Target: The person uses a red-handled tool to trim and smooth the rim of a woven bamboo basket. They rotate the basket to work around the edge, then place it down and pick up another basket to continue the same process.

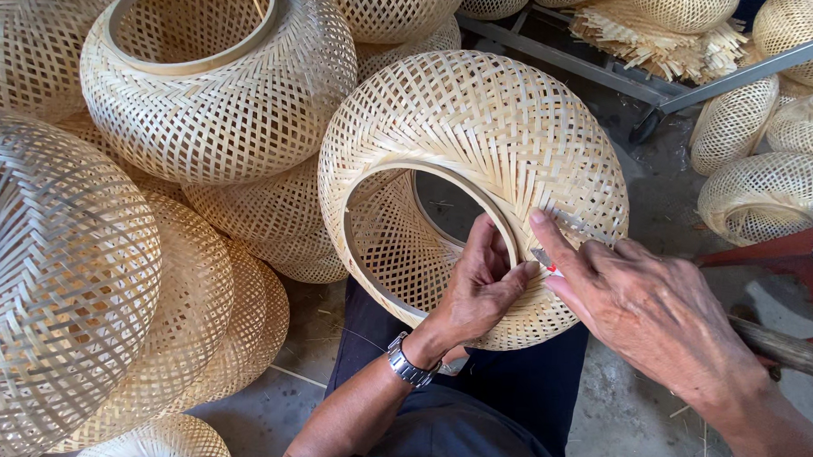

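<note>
The left hand [478, 290] is gripping the rim of the woven basket [482, 141]; the right hand [643, 304], pinching a small blade [542, 258], is trimming strips, needing careful strokes next.

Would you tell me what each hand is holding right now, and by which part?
The left hand grips the woven bamboo basket at its ring-shaped rim. The right hand pinches a small blade against the weave; its grip point is hidden.
</note>
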